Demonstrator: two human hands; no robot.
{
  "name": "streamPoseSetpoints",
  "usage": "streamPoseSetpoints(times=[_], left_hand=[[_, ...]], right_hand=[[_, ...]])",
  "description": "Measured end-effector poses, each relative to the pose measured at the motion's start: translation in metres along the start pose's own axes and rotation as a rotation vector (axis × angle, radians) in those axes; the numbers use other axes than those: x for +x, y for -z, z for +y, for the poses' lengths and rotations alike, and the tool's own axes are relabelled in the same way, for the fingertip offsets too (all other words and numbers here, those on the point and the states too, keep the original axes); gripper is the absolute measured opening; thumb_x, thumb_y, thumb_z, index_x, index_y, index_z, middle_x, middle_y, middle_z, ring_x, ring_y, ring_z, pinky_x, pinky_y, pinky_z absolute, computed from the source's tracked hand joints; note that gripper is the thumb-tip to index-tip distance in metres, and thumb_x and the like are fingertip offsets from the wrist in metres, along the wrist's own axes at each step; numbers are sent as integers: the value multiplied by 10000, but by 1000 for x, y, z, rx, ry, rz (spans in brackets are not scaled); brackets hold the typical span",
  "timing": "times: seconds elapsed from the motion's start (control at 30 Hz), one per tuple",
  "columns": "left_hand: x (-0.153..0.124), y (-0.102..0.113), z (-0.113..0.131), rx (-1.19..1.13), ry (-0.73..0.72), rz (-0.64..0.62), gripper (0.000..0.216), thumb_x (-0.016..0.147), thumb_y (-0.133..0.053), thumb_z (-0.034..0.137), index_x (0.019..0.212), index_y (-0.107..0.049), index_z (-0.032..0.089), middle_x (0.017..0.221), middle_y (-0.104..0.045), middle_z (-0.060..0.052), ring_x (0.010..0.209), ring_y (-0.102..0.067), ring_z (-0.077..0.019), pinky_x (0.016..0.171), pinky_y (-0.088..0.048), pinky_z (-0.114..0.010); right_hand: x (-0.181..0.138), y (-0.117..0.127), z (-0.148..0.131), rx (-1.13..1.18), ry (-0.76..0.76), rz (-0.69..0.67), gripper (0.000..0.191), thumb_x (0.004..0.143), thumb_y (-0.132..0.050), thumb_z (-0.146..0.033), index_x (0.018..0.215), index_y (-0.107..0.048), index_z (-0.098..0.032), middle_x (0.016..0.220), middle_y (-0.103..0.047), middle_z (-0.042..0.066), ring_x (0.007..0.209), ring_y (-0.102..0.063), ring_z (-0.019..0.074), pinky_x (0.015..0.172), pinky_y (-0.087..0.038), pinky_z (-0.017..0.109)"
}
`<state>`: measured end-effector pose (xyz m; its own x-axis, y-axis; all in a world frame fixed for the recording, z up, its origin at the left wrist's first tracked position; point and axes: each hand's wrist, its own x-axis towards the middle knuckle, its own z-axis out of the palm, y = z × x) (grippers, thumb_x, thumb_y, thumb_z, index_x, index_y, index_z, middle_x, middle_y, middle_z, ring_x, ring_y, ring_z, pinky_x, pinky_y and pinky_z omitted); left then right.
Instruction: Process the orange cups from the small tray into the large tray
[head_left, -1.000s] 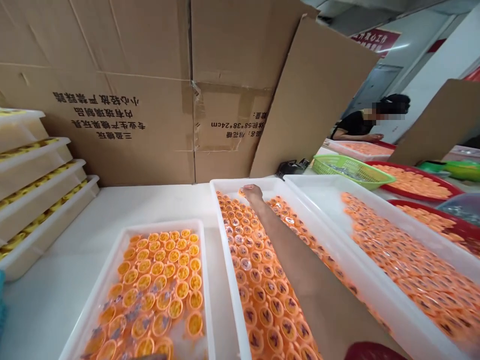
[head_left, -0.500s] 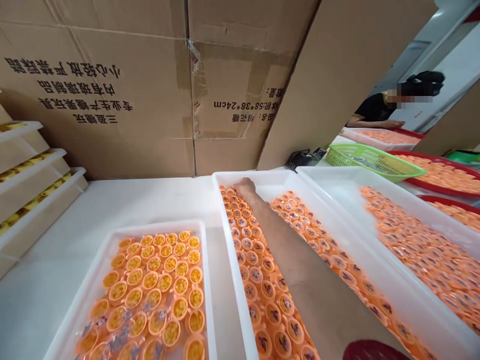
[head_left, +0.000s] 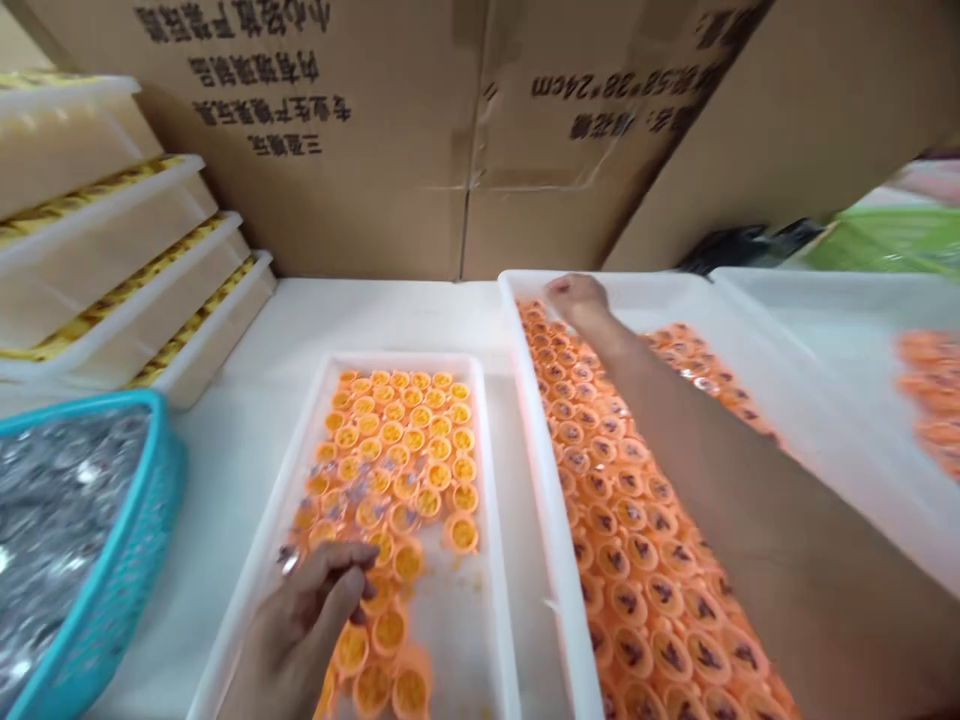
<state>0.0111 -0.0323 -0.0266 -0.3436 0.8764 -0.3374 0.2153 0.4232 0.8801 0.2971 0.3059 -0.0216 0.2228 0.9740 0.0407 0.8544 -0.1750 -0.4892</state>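
Observation:
My left hand [head_left: 307,620] is over the near left part of a white tray [head_left: 465,620] of orange cups [head_left: 390,630] with yellow bits inside. Its fingers are curled, with the thumb near the index finger; whatever they hold, if anything, is hidden. Small clear-and-grey pieces [head_left: 367,480] lie on some cups there. At the far left corner of a second, longer white tray [head_left: 544,530], my right hand [head_left: 577,297] is closed above the cups. What is in its fingers cannot be made out. Rows of orange cups with dark-printed tops [head_left: 630,600] fill much of that tray.
A blue basket [head_left: 142,520] of shiny clear pieces stands at the left. Behind it rise stacked cream trays [head_left: 180,260] with yellow contents. Cardboard [head_left: 375,220] walls the back. At right are another white tray [head_left: 840,330] and a green basket [head_left: 892,240].
The view has swung left and downward, bringing the blue basket into sight. My left hand has come in over the smaller tray. My right hand stays near the longer tray's far left corner.

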Motion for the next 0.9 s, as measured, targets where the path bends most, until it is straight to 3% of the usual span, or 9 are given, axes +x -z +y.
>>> streamPoseSetpoints(times=[0.13,0.23,0.3,0.4,0.5,0.67,0.9], left_hand=[[3,22,-7,52,-78,-27,302,812,-555,465,952,-665,222,781,-656,-23,722,-599,-165,645,-503,-262],[3,32,-15,213,-265,-59,230,860,-506,370,950,-653,218,847,-641,-33,742,-597,-164,663,-488,-283],[2,31,-17,383,-413,-75,189,871,-491,293,925,-655,216,873,-626,-36,746,-591,-164,687,-475,-302],[-1,24,-15,608,-563,-113,173,863,-493,216,887,-664,205,860,-610,-46,770,-590,-184,720,-469,-331],[2,19,-13,746,-641,-83,196,869,-470,176,854,-664,196,877,-605,-63,818,-594,-203,745,-471,-347],[13,27,-20,850,-688,13,220,860,-452,126,883,-665,178,870,-600,-77,831,-593,-213,747,-475,-349],[19,24,-16,826,-673,10,204,859,-475,152,887,-673,188,849,-597,-62,802,-600,-191,716,-468,-307]], right_hand=[[-54,17,-24,37,192,23,253,839,-548,-245,1035,-676,-148,978,-692,66,885,-630,188,835,-460,328],[-120,30,-42,76,416,-4,193,822,-569,-241,948,-697,-169,921,-696,57,823,-634,192,803,-473,353],[-171,33,-51,95,566,-151,146,837,-564,-248,856,-700,-198,902,-693,39,793,-632,182,770,-478,345],[-241,24,-57,1,763,-482,82,824,-610,-233,833,-691,-218,877,-689,22,760,-630,178,712,-477,328],[-291,5,-58,-183,835,-512,124,814,-649,-251,918,-683,-192,910,-681,64,855,-625,229,759,-460,373],[-326,-22,-64,-345,844,-370,279,781,-697,-317,1000,-652,-151,934,-661,100,901,-596,267,769,-432,389],[-328,-40,-69,-390,791,-279,243,820,-641,-298,1012,-625,-149,910,-663,100,869,-596,264,738,-395,376]])
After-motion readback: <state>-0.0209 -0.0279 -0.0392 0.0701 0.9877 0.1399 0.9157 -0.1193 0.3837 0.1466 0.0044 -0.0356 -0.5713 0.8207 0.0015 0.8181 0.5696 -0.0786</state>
